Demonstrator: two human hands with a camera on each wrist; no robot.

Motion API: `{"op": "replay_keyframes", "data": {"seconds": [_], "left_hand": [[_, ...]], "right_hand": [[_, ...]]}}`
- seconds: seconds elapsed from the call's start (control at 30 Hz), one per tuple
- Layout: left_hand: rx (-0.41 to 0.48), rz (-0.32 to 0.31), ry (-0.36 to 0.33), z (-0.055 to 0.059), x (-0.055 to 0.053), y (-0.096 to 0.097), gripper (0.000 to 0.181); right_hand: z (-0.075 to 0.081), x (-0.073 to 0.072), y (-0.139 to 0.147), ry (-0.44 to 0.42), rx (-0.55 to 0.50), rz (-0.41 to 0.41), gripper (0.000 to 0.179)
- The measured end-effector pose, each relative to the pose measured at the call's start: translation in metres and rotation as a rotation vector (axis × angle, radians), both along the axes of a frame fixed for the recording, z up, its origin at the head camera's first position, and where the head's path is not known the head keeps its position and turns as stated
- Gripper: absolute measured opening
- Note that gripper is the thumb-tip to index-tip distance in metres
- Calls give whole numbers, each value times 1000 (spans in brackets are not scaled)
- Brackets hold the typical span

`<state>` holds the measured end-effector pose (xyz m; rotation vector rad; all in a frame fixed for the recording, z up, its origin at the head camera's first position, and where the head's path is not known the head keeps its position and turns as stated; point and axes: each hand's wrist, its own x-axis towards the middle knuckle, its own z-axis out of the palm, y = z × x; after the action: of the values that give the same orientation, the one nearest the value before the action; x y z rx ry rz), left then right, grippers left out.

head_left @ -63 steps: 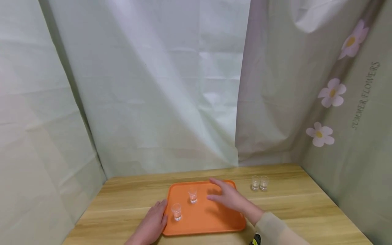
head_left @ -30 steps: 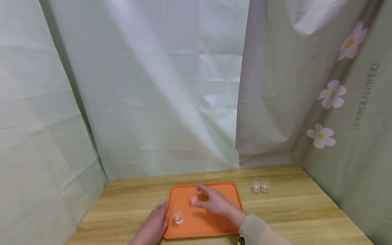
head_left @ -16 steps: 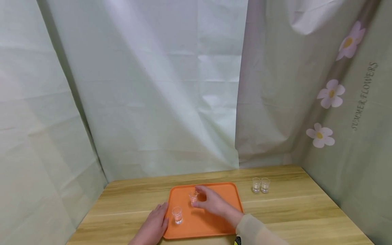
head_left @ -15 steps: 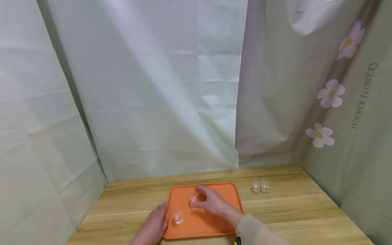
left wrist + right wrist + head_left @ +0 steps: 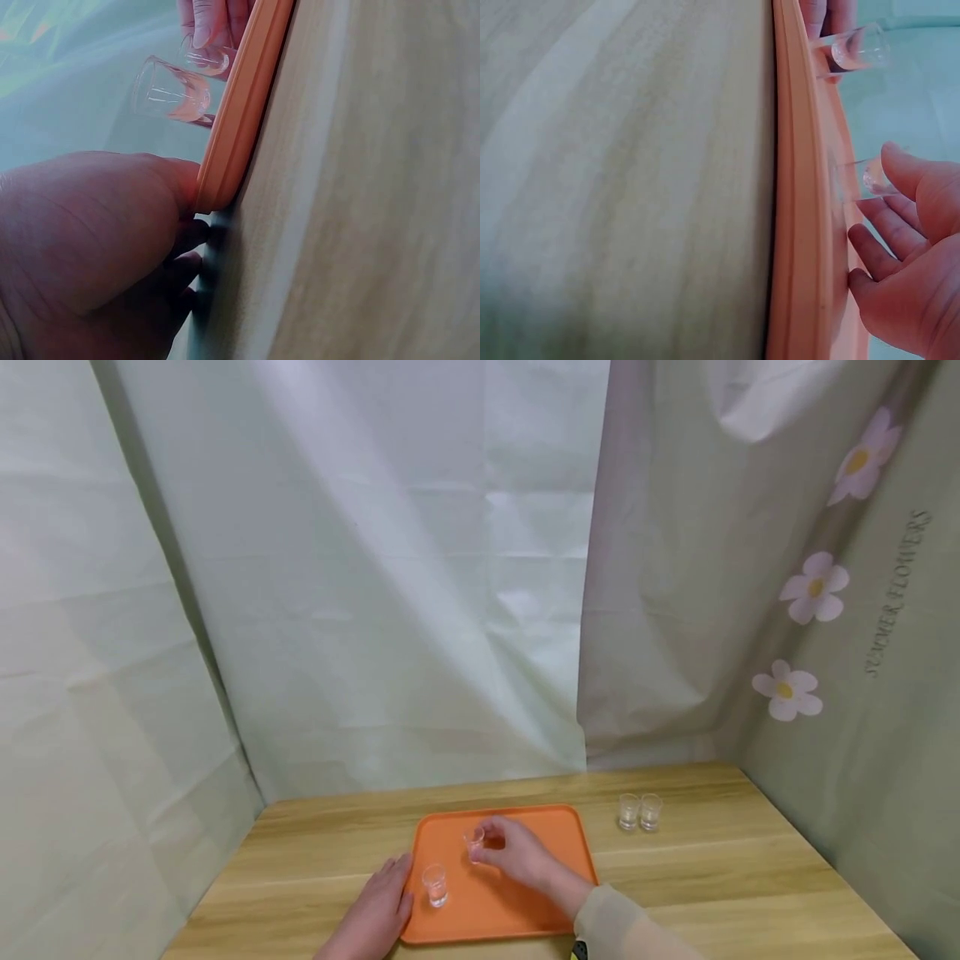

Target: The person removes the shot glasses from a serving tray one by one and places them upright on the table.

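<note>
Since the earliest view, the right hand point(image 5: 519, 855) has moved left over the tray point(image 5: 502, 917) to the far glass point(image 5: 473, 844), which is upright between thumb and fingertips, apparently pinched. Small and clear, it should be light, stiff, slippery and breakable, best held by the walls below the flared rim. Between it and the fingers of the left hand point(image 5: 377, 903) stands the near glass point(image 5: 435, 887), untouched. Those left fingers look fairly straight and close together at the tray's edge, the thumb against it. Well right of the pinching fingers, a third glass point(image 5: 628, 812) and a fourth glass point(image 5: 651, 812) stand side by side on the wooden table point(image 5: 720, 872)
</note>
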<state>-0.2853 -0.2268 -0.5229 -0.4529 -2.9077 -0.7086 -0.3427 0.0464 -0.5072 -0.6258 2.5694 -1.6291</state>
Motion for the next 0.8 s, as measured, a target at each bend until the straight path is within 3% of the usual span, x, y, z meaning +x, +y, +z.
{"op": "replay_keyframes", "data": {"seconds": [0.37,0.67,0.8], "left_hand": [[11,-19,66,-9,-4,-2,54],[34,0,1,-6,-6,-1,55],[12,-1,65,-15,-7,-4,54]], "right_hand": [[4,1,-5,-44,-37,-21,18],[3,2,-7,-45,-34,-39,15],[3,3,-6,-38,-30,-44,14]]}}
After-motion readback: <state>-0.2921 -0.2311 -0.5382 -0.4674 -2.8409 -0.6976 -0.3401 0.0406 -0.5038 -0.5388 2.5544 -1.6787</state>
